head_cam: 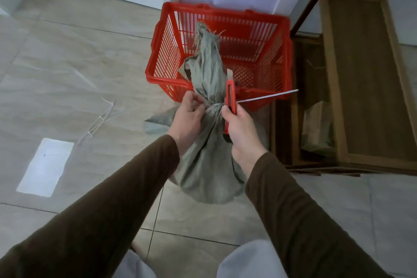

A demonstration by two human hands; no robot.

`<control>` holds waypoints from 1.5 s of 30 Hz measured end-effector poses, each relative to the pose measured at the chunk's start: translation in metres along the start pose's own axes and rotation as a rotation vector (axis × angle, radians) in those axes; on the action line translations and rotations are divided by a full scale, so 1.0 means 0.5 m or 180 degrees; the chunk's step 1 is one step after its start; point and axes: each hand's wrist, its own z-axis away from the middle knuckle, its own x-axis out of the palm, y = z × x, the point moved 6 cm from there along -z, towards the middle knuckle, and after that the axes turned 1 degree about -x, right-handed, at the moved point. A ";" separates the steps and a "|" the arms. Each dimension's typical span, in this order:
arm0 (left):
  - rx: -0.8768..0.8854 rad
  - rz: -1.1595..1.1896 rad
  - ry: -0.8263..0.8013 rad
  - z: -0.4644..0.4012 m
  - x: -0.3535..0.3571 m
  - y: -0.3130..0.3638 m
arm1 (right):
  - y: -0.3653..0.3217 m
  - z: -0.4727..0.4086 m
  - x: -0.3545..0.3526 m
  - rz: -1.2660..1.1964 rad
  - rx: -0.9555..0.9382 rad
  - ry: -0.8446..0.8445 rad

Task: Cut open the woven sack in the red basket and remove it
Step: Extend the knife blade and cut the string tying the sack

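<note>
A grey-green woven sack (206, 165) hangs in front of the red basket (259, 29), its bulging bottom over the floor and its frayed top (204, 31) leaning over the basket's front rim. A white cable tie (266, 96) cinches the sack's neck, its tail sticking out to the right. My left hand (189, 117) grips the neck at the tie. My right hand (240, 128) holds a red utility knife (231, 97) upright against the right side of the neck, beside the tie.
A wooden shelf unit (361, 74) stands right of the basket, with another grey sack (318, 128) on its lower level. Cut white ties (99, 119) lie on the tiled floor at left. White walls close off the back.
</note>
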 end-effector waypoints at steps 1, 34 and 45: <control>0.0213 0.0106 -0.0010 0.003 0.000 0.012 | -0.004 -0.010 0.002 -0.0181 0.0025 0.0021; 0.1440 0.0305 -0.1140 -0.007 0.075 0.127 | -0.130 -0.009 -0.046 -0.0815 -0.0782 -0.0500; 0.0990 0.0918 -0.0534 -0.069 0.024 0.102 | -0.152 0.020 -0.079 0.1667 -0.1649 -0.0233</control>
